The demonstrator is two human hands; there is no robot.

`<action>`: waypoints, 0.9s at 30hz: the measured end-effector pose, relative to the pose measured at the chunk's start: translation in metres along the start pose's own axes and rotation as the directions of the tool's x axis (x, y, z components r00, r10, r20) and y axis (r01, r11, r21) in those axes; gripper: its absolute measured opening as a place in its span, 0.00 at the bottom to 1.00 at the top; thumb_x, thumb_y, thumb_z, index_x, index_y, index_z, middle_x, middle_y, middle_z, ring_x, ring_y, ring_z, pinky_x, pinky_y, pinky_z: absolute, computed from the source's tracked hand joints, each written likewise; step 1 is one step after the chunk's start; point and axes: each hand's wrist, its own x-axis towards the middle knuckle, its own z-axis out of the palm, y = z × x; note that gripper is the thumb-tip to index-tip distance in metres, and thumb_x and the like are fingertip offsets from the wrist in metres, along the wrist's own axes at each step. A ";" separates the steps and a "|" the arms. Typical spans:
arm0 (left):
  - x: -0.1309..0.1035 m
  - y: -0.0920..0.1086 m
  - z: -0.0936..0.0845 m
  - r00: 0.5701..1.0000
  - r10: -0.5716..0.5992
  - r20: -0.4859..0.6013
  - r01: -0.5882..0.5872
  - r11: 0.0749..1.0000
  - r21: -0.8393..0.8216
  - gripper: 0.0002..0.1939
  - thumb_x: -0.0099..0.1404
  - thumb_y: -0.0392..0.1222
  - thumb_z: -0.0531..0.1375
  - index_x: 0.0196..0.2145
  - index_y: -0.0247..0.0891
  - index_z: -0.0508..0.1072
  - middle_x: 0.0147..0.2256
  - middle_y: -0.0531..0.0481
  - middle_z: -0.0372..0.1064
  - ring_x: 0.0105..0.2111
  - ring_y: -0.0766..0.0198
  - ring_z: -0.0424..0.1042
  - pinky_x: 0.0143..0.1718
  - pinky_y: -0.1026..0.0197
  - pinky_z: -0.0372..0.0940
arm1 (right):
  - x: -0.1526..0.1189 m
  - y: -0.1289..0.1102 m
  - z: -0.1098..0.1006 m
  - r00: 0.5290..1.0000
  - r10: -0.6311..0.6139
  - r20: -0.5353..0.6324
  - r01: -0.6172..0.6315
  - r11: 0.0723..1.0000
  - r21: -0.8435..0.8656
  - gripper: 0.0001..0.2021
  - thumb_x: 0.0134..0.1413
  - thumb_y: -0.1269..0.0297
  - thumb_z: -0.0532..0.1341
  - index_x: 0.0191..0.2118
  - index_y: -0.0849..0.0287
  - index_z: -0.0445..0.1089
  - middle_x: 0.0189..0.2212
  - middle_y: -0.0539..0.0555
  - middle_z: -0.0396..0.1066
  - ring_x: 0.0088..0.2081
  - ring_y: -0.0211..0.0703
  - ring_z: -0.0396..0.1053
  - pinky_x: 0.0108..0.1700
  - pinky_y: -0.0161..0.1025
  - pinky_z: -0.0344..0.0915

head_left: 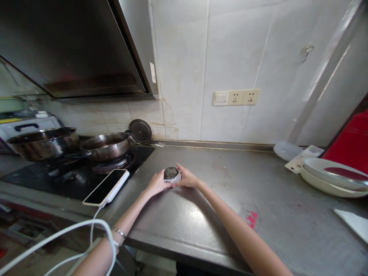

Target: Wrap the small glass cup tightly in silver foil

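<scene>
Between my two hands is a small pale, faceted container (171, 174) with a dark top or dark contents; its exact kind is too small to make out. My left hand (156, 181) grips its left side. From the right, the fingers and thumb of my right hand (186, 178) close around it. Both hands are low over the steel countertop (184, 214), a little right of the stove. Whether the container's base touches the steel is hidden.
Left of my hands, a phone (107, 186) with a white cable (94, 224) lies at the edge of the black stove (37, 180). On the stove are a pan (106, 146) and a pot (43, 145). Stacked bowls (333, 180) stand at right.
</scene>
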 end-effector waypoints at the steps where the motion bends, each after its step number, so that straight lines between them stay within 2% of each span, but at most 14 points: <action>1: 0.000 0.000 -0.001 1.000 0.011 0.004 -0.011 1.000 0.006 0.40 0.45 0.51 0.69 0.54 0.35 0.65 0.51 0.36 0.69 0.52 0.42 0.67 0.50 0.51 0.61 | 0.003 0.001 0.001 1.000 0.002 0.008 -0.002 1.000 -0.002 0.58 0.26 0.54 0.74 0.66 0.62 0.47 0.58 0.68 0.60 0.59 0.60 0.58 0.60 0.54 0.53; 3: 0.001 -0.001 -0.002 1.000 0.025 0.004 -0.025 1.000 0.011 0.39 0.45 0.51 0.69 0.54 0.35 0.66 0.50 0.37 0.70 0.52 0.42 0.67 0.51 0.50 0.61 | 0.008 0.002 0.002 1.000 0.009 0.019 -0.009 1.000 0.006 0.59 0.26 0.55 0.74 0.66 0.62 0.46 0.57 0.67 0.62 0.59 0.59 0.59 0.60 0.54 0.53; 6: 0.002 -0.006 -0.003 0.999 0.032 -0.008 -0.033 0.999 -0.033 0.40 0.44 0.51 0.70 0.54 0.36 0.66 0.50 0.38 0.70 0.52 0.43 0.67 0.52 0.51 0.61 | 0.014 0.005 0.004 0.999 0.039 0.022 -0.039 0.999 0.028 0.57 0.26 0.59 0.74 0.65 0.64 0.48 0.53 0.66 0.66 0.54 0.57 0.65 0.56 0.52 0.58; 8: 0.004 -0.011 -0.004 0.999 0.046 -0.004 -0.046 0.993 -0.107 0.41 0.44 0.51 0.70 0.54 0.36 0.66 0.51 0.38 0.70 0.51 0.46 0.68 0.52 0.53 0.61 | 0.016 0.005 0.003 0.999 0.048 0.022 -0.049 0.998 0.038 0.52 0.26 0.59 0.74 0.62 0.63 0.55 0.52 0.64 0.68 0.51 0.56 0.67 0.54 0.50 0.62; 12: 0.009 -0.016 -0.012 0.994 0.100 0.047 -0.084 0.962 -0.261 0.35 0.45 0.46 0.69 0.52 0.36 0.69 0.49 0.42 0.71 0.48 0.52 0.71 0.50 0.58 0.63 | 0.015 0.006 0.000 0.999 0.032 0.038 -0.034 0.998 0.045 0.40 0.28 0.58 0.73 0.54 0.59 0.67 0.46 0.58 0.73 0.47 0.53 0.70 0.50 0.46 0.65; 16: 0.013 -0.017 -0.014 0.985 0.138 0.103 -0.096 0.938 -0.334 0.36 0.46 0.44 0.68 0.53 0.36 0.67 0.51 0.44 0.70 0.50 0.53 0.70 0.52 0.57 0.62 | 0.014 0.009 -0.001 0.999 0.031 0.042 -0.033 0.998 0.058 0.40 0.29 0.58 0.73 0.55 0.58 0.66 0.45 0.56 0.73 0.46 0.52 0.70 0.50 0.45 0.65; 21: 0.018 -0.022 -0.004 0.984 0.129 0.124 -0.075 0.928 -0.366 0.45 0.43 0.43 0.70 0.58 0.37 0.61 0.56 0.42 0.65 0.54 0.52 0.67 0.55 0.56 0.60 | 0.012 0.011 0.001 1.000 0.014 0.019 -0.015 0.997 0.081 0.41 0.30 0.57 0.73 0.56 0.59 0.65 0.47 0.57 0.73 0.48 0.53 0.70 0.50 0.45 0.65; 27: 0.020 -0.019 -0.006 0.981 0.140 0.131 -0.089 0.938 -0.335 0.38 0.43 0.44 0.69 0.53 0.37 0.67 0.50 0.45 0.71 0.49 0.53 0.71 0.52 0.56 0.63 | 0.009 0.007 0.003 1.000 0.001 -0.023 0.001 0.996 0.087 0.40 0.29 0.55 0.74 0.55 0.58 0.66 0.46 0.55 0.74 0.46 0.51 0.71 0.49 0.44 0.66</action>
